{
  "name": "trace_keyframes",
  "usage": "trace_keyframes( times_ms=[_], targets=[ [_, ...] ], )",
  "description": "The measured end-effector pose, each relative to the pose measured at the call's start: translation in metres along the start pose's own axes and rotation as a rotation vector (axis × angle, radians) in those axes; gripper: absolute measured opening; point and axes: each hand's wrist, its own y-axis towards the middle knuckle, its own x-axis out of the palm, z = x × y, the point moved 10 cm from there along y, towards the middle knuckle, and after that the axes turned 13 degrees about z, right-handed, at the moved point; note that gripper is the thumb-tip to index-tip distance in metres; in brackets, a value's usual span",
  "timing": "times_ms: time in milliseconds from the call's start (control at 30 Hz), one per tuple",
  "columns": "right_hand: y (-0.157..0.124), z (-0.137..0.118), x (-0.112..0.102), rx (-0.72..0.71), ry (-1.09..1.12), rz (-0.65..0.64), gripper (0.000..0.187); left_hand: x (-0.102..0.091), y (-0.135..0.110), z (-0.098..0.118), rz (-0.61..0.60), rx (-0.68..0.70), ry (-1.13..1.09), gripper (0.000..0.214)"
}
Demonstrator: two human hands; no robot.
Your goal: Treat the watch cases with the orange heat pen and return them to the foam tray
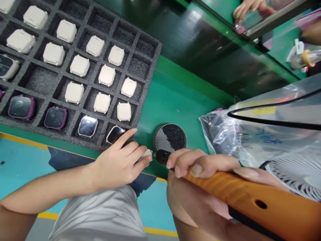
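Observation:
My right hand [200,164] is wrapped round an orange electric screwdriver [240,187] with a black nose. Its thin bit points left at a small white watch case [147,154]; whether the tip touches the case I cannot tell. My left hand [122,157] grips that case, which the fingers mostly cover. The left index finger reaches over a dark-faced watch [115,134] in the near corner compartment of a grey foam tray [92,143]. Just beyond the screwdriver's nose stands a round container [170,137] with small black pieces over a perforated grey surface.
Several white watch cases [106,75] and purple-framed watches [55,117] sit in the tray. At right lie a clear plastic bag [230,127], a black cable [276,121] and a white fan [298,174]. Another person's hand [248,10] is across the green bench [175,93].

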Motion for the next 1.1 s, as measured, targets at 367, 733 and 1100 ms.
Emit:
trace_keyframes(
  times_ms=[367, 733, 1100],
  targets=[
    [0.001, -0.002, 0.012, -0.046, 0.013, 0.036, 0.062, -0.003, 0.005, 0.002, 0.012, 0.017, 0.025, 0.013],
    [-0.001, 0.003, 0.020, 0.023, 0.087, -0.058, 0.059, -0.007, 0.009, 0.003, 0.041, 0.037, 0.052, 0.011],
    [0.022, 0.000, -0.017, 0.031, 0.076, 0.117, 0.041, 0.002, 0.001, 0.007, -0.122, 0.110, -0.005, 0.035]
  ],
)
